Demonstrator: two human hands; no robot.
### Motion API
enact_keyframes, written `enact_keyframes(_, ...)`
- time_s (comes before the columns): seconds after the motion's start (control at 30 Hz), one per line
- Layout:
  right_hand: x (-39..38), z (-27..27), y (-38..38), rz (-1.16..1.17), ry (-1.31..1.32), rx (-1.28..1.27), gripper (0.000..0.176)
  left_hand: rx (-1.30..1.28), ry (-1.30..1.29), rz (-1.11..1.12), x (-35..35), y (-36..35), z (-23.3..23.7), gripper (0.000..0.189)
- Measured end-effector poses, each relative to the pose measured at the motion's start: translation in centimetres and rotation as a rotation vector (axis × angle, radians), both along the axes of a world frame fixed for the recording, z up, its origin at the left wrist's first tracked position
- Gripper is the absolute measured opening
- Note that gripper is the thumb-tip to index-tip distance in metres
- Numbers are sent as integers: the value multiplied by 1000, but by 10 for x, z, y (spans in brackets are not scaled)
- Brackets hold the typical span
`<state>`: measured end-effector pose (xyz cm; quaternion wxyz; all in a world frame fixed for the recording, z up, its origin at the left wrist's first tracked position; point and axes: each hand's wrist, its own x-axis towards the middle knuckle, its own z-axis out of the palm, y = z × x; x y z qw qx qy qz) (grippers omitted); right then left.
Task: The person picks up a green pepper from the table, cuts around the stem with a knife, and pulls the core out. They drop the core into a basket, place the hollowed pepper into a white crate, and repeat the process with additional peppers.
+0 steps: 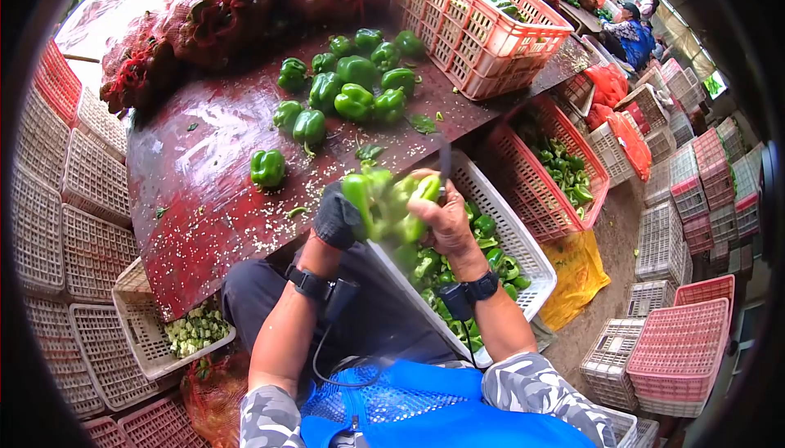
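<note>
A split green bell pepper [357, 196], glossy but motion-blurred, is held between the gloved left hand [338, 217] and bare right hand [448, 217], both grips closed on it, beside the counter's [204, 219] edge.

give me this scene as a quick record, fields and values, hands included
left hand: dark glove, gripping opened green pepper
right hand: bare, gripping the same pepper; detail blurred
table: dark red, strewn with pale seeds
on table: whole green peppers, mesh sacks, pink crate
beside knees: white crate holding green peppers
floor, right: stacked crates
</note>
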<state>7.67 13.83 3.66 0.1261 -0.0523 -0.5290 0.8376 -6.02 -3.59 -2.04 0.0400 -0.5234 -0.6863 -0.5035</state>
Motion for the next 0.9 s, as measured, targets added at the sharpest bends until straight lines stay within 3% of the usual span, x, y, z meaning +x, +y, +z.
enact_keyframes(0.03,1,-1,-2,-15,45,-196,49,-14,87,124,6,4,14,26)
enact_keyframes(0.07,1,-3,-3,-17,44,-195,49,-27,174,247,11,8,21,27)
enact_keyframes(0.13,2,-10,-3,-63,104,-299,49,67,138,249,11,15,21,25)
enact_keyframes(0.2,9,-7,8,-70,130,-266,50,70,89,283,9,13,31,24)
enact_keyframes(0.23,14,-6,18,-96,130,-193,51,-96,79,250,8,6,40,33)
enact_keyframes(0.4,42,-3,55,-193,-28,133,53,-113,54,132,-1,-4,4,51)
enact_keyframes(0.5,49,-12,70,-284,-309,889,60,-100,53,53,2,-2,10,51)
enact_keyframes(0.53,46,-7,72,-424,-47,1483,66,-105,83,30,5,-2,18,51)
enact_keyframes(0.6,39,-6,61,-359,-9,1314,69,-120,143,-24,10,-2,30,51)
enact_keyframes(0.7,20,26,20,-169,129,1069,58,-61,284,11,12,0,3,43)
enact_keyframes(0.73,12,26,17,-162,228,1170,52,-46,362,58,14,-1,-1,41)
enact_keyframes(0.77,5,22,14,-171,312,1166,46,-111,231,-77,11,-8,-9,44)
enact_keyframes(0.8,2,18,13,-183,338,1153,40,-225,219,37,31,-21,12,50)
enact_keyframes(0.83,2,19,14,-175,324,1178,36,-235,121,-5,30,-22,19,52)
enact_keyframes(0.9,2,14,17,-185,318,1183,33,-320,175,11,24,-22,7,46)
